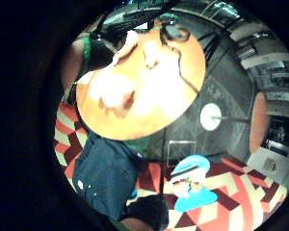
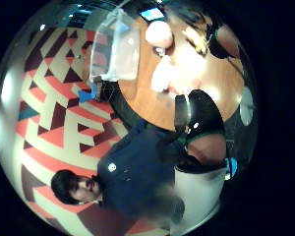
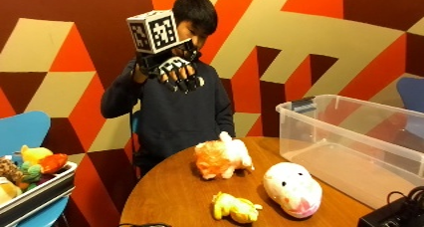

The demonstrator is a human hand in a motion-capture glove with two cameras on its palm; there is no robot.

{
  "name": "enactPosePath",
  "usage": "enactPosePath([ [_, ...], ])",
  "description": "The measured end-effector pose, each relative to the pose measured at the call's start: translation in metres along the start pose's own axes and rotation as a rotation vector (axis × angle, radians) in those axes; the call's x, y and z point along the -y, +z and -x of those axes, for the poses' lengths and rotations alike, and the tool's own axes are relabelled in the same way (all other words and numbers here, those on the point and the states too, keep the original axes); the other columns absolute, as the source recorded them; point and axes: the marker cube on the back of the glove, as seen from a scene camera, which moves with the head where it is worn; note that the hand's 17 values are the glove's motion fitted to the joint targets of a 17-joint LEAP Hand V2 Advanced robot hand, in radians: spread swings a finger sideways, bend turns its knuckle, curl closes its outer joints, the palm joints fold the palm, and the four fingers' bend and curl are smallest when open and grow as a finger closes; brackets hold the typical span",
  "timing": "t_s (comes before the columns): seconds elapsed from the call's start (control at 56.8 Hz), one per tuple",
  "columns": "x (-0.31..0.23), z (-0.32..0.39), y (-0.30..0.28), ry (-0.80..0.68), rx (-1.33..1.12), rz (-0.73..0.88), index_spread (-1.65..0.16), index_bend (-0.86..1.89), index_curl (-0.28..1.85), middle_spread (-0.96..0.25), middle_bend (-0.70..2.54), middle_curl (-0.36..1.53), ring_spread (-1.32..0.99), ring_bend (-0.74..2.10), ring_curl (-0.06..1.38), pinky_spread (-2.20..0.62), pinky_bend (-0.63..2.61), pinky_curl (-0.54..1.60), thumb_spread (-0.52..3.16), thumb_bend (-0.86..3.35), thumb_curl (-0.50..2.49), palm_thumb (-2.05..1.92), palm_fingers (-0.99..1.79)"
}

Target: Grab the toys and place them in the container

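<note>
High above the table, the right hand hangs with fingers loose, holding nothing. Three toys lie beside the clear bin: an orange one, a pink one, a yellow one.

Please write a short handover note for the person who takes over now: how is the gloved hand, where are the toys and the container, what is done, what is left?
Gloved right hand: raised at chest height, fingers relaxed, holding nothing.
Round wooden table: orange-and-white plush animal, pink-and-white round plush and small yellow plush all lie on it, apart from each other.
Clear plastic container: on the table beside the toys; no toy visible inside.
Done: nothing yet.
Left: pick up all three toys and put them in the container.
</note>
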Motion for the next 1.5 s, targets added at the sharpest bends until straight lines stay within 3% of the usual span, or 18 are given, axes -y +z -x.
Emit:
enactPosePath([
  [0.123,0.009,0.014,-0.010,-0.066,-0.027,-0.096,-0.11,0.28,0.14,-0.04,0.34,0.11,-0.09,0.29,0.10,-0.04,0.37,0.14,0.90,0.29,0.08,0.29,0.57],
  [0.247,0.020,0.027,-0.008,-0.112,-0.054,-0.145,-0.15,0.25,0.19,-0.04,0.32,0.14,-0.12,0.26,0.11,-0.05,0.42,0.19,1.25,0.35,0.13,0.30,0.46],
  [0.352,0.032,0.033,0.000,-0.109,-0.110,-0.125,-0.21,0.04,0.16,-0.01,0.15,0.14,-0.08,0.17,0.12,-0.03,0.68,0.29,1.39,0.37,0.18,0.30,-0.08],
  [0.44,0.046,0.036,0.018,-0.122,-0.141,-0.099,-0.22,0.04,0.13,0.00,0.11,0.14,-0.05,0.16,0.11,-0.01,0.77,0.31,1.41,0.36,0.21,0.30,-0.26],
  [0.617,0.080,0.033,0.110,-0.199,-0.128,0.102,-0.22,0.02,0.11,0.02,0.12,0.16,-0.02,0.18,0.14,0.01,0.82,0.34,1.35,0.24,0.22,0.18,-0.33],
  [0.775,0.104,0.025,0.187,-0.095,-0.151,0.341,-0.18,-0.04,0.06,0.06,0.08,0.16,0.03,0.24,0.18,0.05,1.06,0.40,1.23,0.11,0.22,0.08,-0.33],
  [0.881,0.109,0.026,0.219,-0.104,-0.256,0.346,-0.19,-0.05,0.03,0.07,0.13,0.16,0.05,0.44,0.25,0.05,1.18,0.43,1.19,0.09,0.24,0.11,-0.16],
  [0.969,0.115,0.029,0.229,-0.129,-0.318,0.312,-0.21,-0.09,-0.04,0.03,0.37,0.23,-0.08,1.06,0.37,-0.10,1.15,0.39,1.28,0.21,0.30,0.32,0.44],
  [1.04,0.117,0.036,0.229,-0.155,-0.330,0.341,-0.20,0.04,-0.02,-0.04,0.68,0.32,-0.16,1.13,0.39,-0.23,1.13,0.36,1.27,0.31,0.38,0.54,0.80],
  [1.181,0.114,0.054,0.203,-0.186,-0.223,0.373,-0.21,0.19,0.03,-0.14,0.87,0.43,-0.26,1.19,0.47,-0.32,1.05,0.39,1.06,0.36,0.51,0.71,0.92],
  [1.357,0.113,0.083,0.135,-0.247,-0.096,0.205,-0.26,0.45,0.08,-0.17,0.98,0.52,-0.30,1.21,0.51,-0.37,0.98,0.40,0.85,0.38,0.64,0.73,1.11],
  [1.498,0.105,0.103,0.091,-0.293,-0.074,0.109,-0.29,0.65,0.14,-0.17,1.02,0.58,-0.32,1.23,0.54,-0.39,0.99,0.44,0.68,0.40,0.73,0.72,1.10],
])
